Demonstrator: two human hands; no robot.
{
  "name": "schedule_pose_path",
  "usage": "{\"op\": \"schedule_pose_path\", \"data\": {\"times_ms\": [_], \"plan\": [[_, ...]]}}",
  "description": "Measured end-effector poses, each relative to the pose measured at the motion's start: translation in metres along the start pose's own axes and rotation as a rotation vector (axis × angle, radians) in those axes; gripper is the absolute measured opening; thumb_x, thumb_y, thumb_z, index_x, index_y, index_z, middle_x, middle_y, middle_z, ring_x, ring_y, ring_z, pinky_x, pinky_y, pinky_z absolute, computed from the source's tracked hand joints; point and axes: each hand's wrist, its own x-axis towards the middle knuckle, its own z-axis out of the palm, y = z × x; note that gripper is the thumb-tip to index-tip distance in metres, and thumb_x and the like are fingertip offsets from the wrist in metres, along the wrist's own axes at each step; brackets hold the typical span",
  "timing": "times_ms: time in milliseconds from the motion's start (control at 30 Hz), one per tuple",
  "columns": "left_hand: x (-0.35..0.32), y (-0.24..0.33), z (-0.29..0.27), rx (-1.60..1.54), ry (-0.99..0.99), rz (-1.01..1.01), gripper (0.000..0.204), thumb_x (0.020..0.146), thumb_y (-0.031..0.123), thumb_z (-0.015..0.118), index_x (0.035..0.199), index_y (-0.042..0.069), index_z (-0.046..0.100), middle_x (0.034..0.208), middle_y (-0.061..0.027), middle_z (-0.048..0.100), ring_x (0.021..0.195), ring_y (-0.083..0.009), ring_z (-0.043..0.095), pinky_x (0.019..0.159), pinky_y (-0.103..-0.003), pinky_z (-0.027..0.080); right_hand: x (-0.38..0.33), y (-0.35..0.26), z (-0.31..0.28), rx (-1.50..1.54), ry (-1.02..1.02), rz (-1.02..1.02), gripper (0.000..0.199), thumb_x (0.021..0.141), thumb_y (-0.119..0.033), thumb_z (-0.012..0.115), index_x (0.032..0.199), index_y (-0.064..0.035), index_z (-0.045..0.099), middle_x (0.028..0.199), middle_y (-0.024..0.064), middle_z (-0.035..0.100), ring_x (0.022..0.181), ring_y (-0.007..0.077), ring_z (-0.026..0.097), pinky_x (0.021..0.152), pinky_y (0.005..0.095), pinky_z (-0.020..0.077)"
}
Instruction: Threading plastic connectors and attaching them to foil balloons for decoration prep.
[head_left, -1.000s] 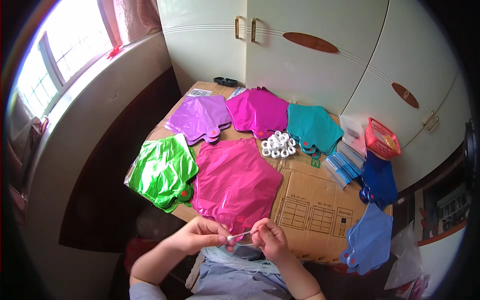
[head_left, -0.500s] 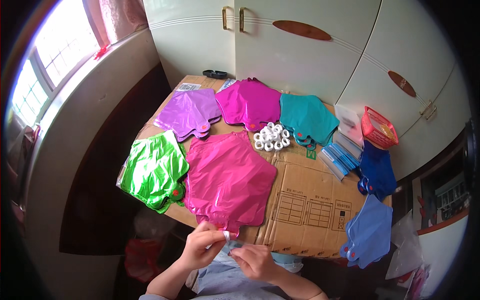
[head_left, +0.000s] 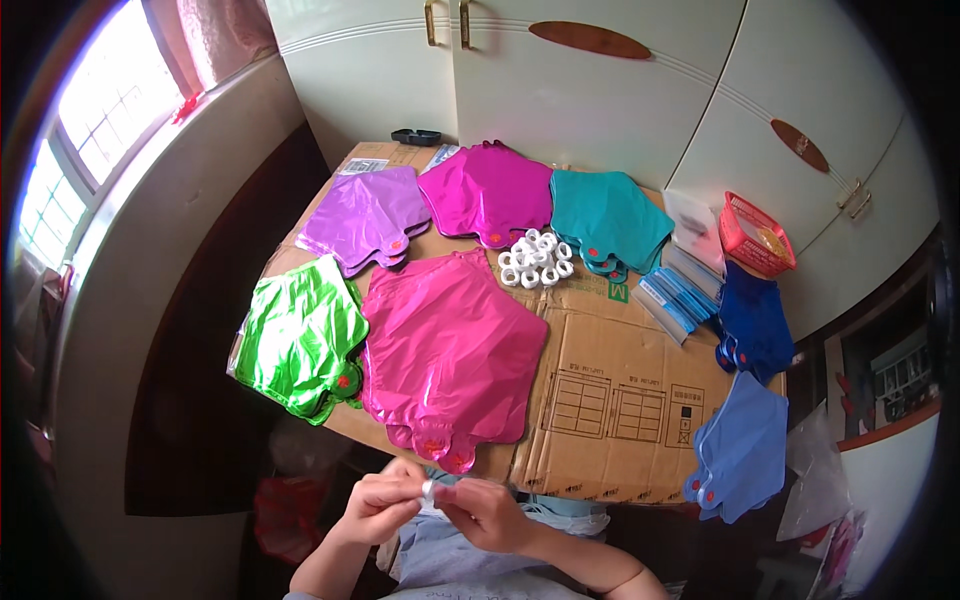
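Note:
A small white ring-shaped roll sits between my two hands, just off the cardboard's front edge. My left hand pinches it from one side. My right hand has its fingertips pressed together right beside the roll, and what they grip is too small to make out. Beyond the hands lies a stack of flat pink foil balloons, its rounded tabs with red marks pointing toward me. A cluster of similar white rolls rests behind the pink stack.
More flat foil stacks ring the cardboard: green, lilac, magenta, teal, dark blue and light blue. Blue-and-grey packets and a red basket stand at the right. Cabinets rise behind.
My hands have drawn back from the pink tabs and closer together, leaving the tabs uncovered. The clear strip that stretched between my fingers no longer shows. The whole view has shifted slightly.

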Motion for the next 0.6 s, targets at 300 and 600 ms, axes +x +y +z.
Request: {"op": "schedule_pose_path", "data": {"times_ms": [300,600], "plan": [[-0.018,-0.003,-0.023,-0.227,0.119,0.005,0.015,0.073,0.002,0.059,0.083,-0.006,0.067,0.087,-0.0141,0.068,0.074,-0.0203,0.055,0.067,-0.032,0.044,-0.003,0.004,0.027,-0.016,-0.108,0.019,0.007,0.08,-0.008,0.062,0.084,-0.004,0.057,0.07,0.0092,0.052,0.07,0.0282,0.055,0.063,0.0377,0.0444],[-0.057,-0.015,-0.039,-0.045,0.289,-0.196,0.023,0.073,0.002,0.061,0.095,-0.003,0.067,0.079,-0.01,0.063,0.076,-0.0202,0.056,0.067,-0.03,0.044,-0.015,0.037,0.074,0.03,-0.148,-0.04,0.007,0.082,-0.008,0.057,0.086,-0.0054,0.052,0.072,0.0107,0.053,0.07,0.0293,0.056,0.064,0.0377,0.044]]}}
